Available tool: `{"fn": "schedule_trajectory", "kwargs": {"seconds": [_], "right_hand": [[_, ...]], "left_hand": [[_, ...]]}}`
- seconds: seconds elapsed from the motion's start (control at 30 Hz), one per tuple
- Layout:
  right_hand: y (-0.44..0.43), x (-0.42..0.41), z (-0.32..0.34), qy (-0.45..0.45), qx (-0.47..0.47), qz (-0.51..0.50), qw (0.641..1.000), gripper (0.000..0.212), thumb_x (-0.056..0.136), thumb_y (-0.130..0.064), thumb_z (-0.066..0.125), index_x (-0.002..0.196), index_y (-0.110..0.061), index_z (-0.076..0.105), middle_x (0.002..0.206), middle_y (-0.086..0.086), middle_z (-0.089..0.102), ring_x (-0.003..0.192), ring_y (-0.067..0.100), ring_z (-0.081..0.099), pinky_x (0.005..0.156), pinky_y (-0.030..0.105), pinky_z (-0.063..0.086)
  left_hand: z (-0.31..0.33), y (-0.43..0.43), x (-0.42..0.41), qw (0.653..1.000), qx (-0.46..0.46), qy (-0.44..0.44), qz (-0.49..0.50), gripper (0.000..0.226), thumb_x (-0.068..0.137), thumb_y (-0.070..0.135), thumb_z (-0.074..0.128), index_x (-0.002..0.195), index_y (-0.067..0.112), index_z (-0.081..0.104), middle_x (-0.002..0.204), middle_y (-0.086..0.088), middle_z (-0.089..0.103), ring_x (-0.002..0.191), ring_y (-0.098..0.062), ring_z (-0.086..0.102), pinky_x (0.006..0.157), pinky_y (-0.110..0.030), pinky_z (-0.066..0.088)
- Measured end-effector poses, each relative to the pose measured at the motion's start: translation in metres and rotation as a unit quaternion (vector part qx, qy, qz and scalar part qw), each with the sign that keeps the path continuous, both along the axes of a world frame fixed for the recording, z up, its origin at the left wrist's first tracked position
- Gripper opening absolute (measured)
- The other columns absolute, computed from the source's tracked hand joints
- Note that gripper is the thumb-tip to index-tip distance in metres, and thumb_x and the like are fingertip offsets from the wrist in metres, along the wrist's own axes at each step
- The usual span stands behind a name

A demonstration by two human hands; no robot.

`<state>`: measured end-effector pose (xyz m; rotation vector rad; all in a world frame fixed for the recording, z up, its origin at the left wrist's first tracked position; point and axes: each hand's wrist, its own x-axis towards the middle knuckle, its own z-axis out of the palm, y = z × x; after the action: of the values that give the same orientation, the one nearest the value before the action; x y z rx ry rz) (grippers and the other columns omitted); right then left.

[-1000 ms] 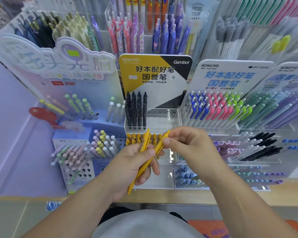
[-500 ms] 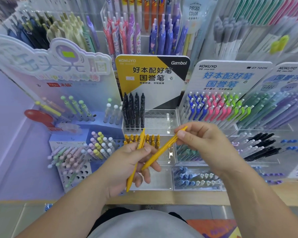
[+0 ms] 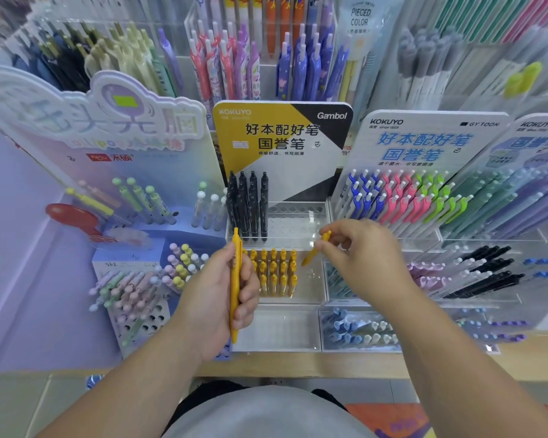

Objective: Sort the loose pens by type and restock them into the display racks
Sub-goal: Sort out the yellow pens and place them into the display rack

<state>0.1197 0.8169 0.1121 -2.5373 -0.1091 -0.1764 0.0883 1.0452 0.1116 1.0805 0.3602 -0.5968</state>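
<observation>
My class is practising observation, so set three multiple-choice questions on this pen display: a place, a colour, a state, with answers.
1. Where do the black pens stand relative to the racked yellow pens?
A. On the tier behind them.
B. On the tier in front.
C. Mixed among them.

2. What colour is the left pen, gripped by the left hand?
A. Pink.
B. Yellow.
C. Black.

3. How does the right hand hold the right pen?
A. Flat on an open palm.
B. Pinched in fingertips.
C. Not at all.

Answers: 1 A, they rise beyond the yellow rows; 2 B, its barrel is yellow; 3 B, thumb and fingers close on its upper end.
</observation>
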Motion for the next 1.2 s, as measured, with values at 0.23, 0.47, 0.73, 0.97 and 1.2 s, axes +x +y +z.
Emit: {"fn": "schedule_trajectory", "kwargs": {"seconds": [0.23,0.47,0.73,0.97,1.2], "right_hand": [[0.006,0.0,-0.008,-0.031,-0.028,0.007,0.999,0.016,0.085,-0.035,0.075,0.097,-0.025,0.075,0.075,-0.013,0.068,0.084,0.014,0.056,0.068,0.029,0.044],[0.009,-0.002,-0.011,-0.031,-0.026,0.023,0.999,0.019,0.084,-0.037,0.076,0.098,-0.024,0.075,0.075,-0.013,0.069,0.083,0.015,0.057,0.069,0.033,0.05],[0.012,-0.002,-0.008,-0.018,-0.019,0.029,0.999,0.022,0.085,-0.038,0.076,0.1,-0.023,0.075,0.076,-0.011,0.069,0.081,0.016,0.06,0.071,0.036,0.054],[0.015,0.001,-0.004,0.003,-0.028,0.02,0.999,0.022,0.086,-0.037,0.073,0.102,-0.022,0.074,0.077,-0.008,0.069,0.082,0.018,0.061,0.072,0.036,0.054],[0.016,0.002,-0.015,0.022,-0.085,0.002,0.996,0.022,0.087,-0.037,0.072,0.106,-0.024,0.075,0.081,-0.004,0.073,0.085,0.02,0.062,0.069,0.032,0.052]], "left_hand": [[-0.005,0.002,-0.004,1.0,0.006,0.0,0.009,0.045,0.1,0.05,0.035,0.074,0.016,0.047,0.06,-0.006,0.032,0.044,-0.016,0.024,0.042,-0.026,0.014],[-0.005,0.004,-0.006,1.0,0.007,-0.005,0.011,0.044,0.1,0.05,0.035,0.075,0.016,0.048,0.061,-0.007,0.034,0.045,-0.017,0.024,0.044,-0.028,0.014],[-0.005,0.008,-0.009,1.0,-0.002,-0.007,0.015,0.041,0.094,0.052,0.041,0.074,0.017,0.049,0.061,-0.006,0.035,0.045,-0.017,0.025,0.048,-0.032,0.011],[-0.004,0.012,-0.011,1.0,0.014,-0.008,0.014,0.042,0.097,0.051,0.04,0.075,0.017,0.05,0.062,-0.006,0.036,0.046,-0.017,0.025,0.045,-0.03,0.013],[-0.001,0.015,-0.01,1.0,0.023,-0.013,0.01,0.042,0.099,0.05,0.038,0.076,0.016,0.05,0.062,-0.006,0.038,0.047,-0.017,0.025,0.044,-0.029,0.016]]}}
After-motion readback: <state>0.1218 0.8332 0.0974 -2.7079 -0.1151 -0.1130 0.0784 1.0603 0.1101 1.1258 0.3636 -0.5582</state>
